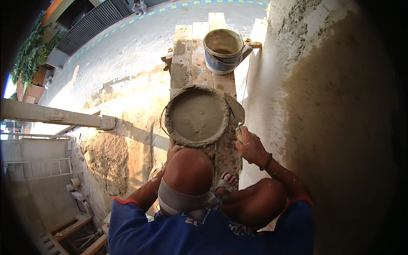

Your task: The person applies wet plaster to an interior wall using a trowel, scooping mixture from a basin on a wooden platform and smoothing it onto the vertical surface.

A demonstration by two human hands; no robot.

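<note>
The right hand (pixel 250 146), spattered with mortar and wearing a dark bead bracelet (pixel 267 162) at the wrist, is closed around the pale wooden handle of a steel pointed trowel (pixel 235 109). Its fingers are wrapped tight on the handle. The trowel blade extends up and away from the hand and lies against the right rim of the round, mortar-crusted mixing pan (pixel 197 115).

The pan is filled nearly level with smooth wet grey mortar (pixel 196 114). It rests on a platform of rough, cement-stained wooden scaffold planks (pixel 187 55) that runs away from the person along the wall.

The left hand (pixel 173 149) is at the near rim of the pan, at its lower left. It is largely hidden behind the person's bent knee, so it cannot be determined whether its fingers are spread or closed, or whether they grip the rim.

Farther along the planks, well apart from the pan, stands a blue plastic bucket (pixel 222 51) with a cement-coated rim and dark liquid inside.

On the right, a rough brown plastered wall (pixel 335 110) rises beside the planks. One sandalled foot (pixel 225 182) rests on the planks just below the pan. The person wears a blue shirt with orange-trimmed sleeves (pixel 140 225).

Below on the left lies a grey block-paved yard (pixel 127 46).
</note>
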